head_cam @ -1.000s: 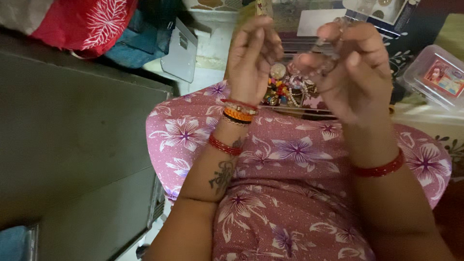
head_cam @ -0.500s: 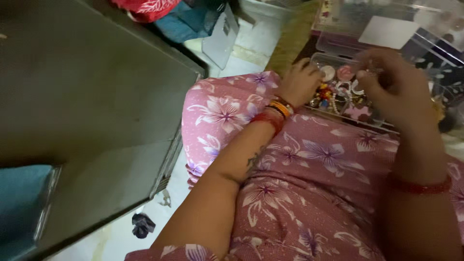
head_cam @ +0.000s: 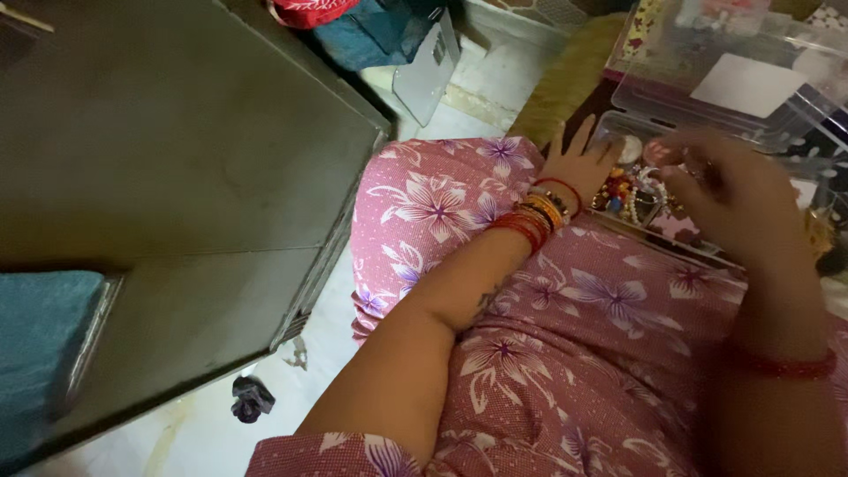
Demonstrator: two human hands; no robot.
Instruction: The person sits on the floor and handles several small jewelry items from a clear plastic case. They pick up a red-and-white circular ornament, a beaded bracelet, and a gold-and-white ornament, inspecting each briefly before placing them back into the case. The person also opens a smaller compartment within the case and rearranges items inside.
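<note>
A lap in pink flowered cloth (head_cam: 574, 353) fills the lower right of the frame and carries a clear plastic tray (head_cam: 698, 252) of beads and trinkets at the upper right. At the lower left, the pale floor (head_cam: 177, 442) bears a small dark object (head_cam: 251, 397) beside a grey metal cabinet (head_cam: 177, 177).

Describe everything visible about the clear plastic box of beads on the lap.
The clear plastic box of beads is shallow and rectangular, resting open on the pink flowered lap. Inside lie red, yellow and white beads with some round pieces, blurred. The left hand rests at its near-left edge; the right hand hovers over it, blurred. Its far side is hidden.
</note>
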